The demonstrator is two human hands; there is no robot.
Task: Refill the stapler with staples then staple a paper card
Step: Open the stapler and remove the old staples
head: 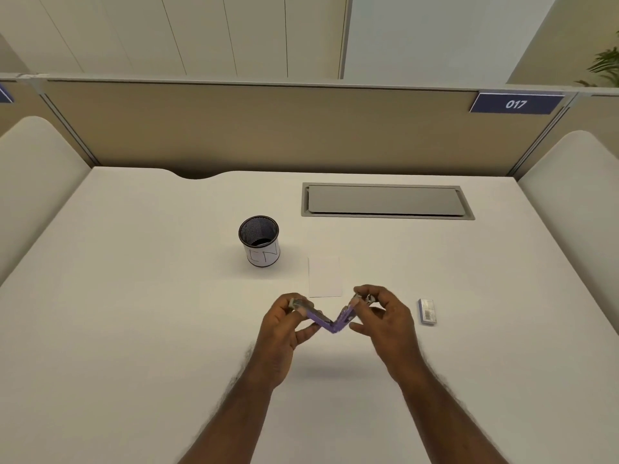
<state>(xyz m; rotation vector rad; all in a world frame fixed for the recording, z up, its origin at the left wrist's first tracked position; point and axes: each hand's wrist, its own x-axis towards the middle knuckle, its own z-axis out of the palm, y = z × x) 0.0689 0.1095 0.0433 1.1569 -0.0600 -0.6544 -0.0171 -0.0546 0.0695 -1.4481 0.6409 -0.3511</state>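
Office cubicle seen from above. A white surface [134, 296] fills the lower field; its far edge carries a shallow curved notch [197, 175] at left of centre and a grey rectangular cable hatch [385, 200] set flush at right. A beige partition panel [268, 128] with a pale metal top rail closes the far side; a dark blue plate [516, 103] reading "017" is fixed near its right end. Rounded white side dividers [37, 169] flank the surface left and right. Behind the partition, cream wall panels [167, 31] with vertical seams. Green plant leaves [606, 65] show at the far right edge. Lighting is soft and even.
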